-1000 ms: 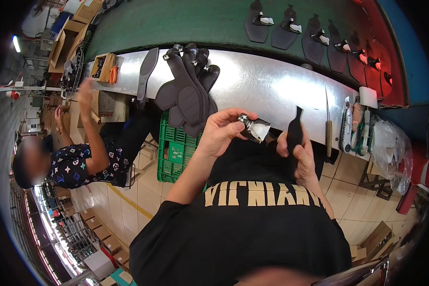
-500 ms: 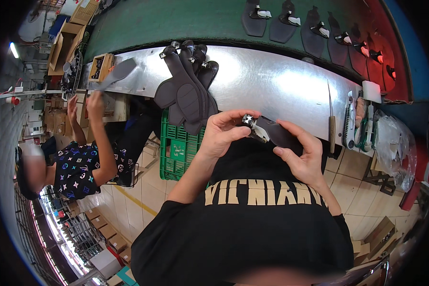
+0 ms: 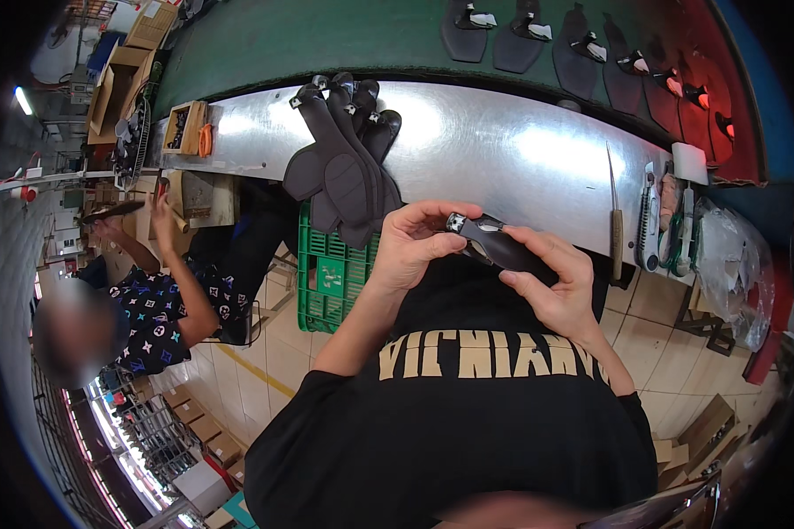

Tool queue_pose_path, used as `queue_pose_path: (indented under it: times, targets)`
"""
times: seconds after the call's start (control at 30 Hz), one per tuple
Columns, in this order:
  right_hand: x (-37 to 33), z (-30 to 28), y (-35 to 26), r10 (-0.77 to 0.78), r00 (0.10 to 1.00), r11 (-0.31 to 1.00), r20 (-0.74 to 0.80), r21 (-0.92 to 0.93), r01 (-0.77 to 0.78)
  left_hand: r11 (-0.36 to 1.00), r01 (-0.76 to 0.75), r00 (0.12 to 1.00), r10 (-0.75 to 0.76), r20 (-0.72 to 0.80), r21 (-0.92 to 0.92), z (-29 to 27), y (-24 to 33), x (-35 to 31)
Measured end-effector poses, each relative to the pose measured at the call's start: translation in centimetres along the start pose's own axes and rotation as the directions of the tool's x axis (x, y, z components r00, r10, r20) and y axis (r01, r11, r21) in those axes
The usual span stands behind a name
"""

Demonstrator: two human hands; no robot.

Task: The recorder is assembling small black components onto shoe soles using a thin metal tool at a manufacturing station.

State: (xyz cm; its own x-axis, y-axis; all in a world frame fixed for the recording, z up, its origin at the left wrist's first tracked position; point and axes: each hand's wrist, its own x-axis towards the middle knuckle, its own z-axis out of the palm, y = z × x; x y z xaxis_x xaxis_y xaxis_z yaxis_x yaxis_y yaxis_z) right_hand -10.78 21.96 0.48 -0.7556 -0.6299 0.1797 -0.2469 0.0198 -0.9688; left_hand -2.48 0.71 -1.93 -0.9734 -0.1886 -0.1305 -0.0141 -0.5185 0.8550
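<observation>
Dark sandal sole [image 3: 503,247] with a small pale tag, between both hands

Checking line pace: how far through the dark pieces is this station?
Looks done: finished-looking dark pieces ride the green belt. In hand: left hand and right hand both hold one dark piece with a small metal fitting at its end. Left: a stack of dark pieces on the steel bench.

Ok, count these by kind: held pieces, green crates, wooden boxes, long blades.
Held piece: 1
Green crate: 1
Wooden box: 1
Long blade: 1
Total: 4
</observation>
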Motion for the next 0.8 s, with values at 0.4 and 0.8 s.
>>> queue_pose_path:
  times: [0.4, 0.8]
  targets:
    - [0.24, -0.23, -0.4, -0.007, 0.999, 0.999, 0.045, -0.045, 0.009, 0.999, -0.025, 0.999, 0.024, 0.028, 0.033, 0.18, 0.01, -0.16]
    - [0.81, -0.95, -0.78, -0.158, 0.976, 0.932, 0.151, -0.304, 0.198, 0.956, -0.163, 0.973, 0.115, 0.201, 0.245, -0.65, -0.43, -0.06]
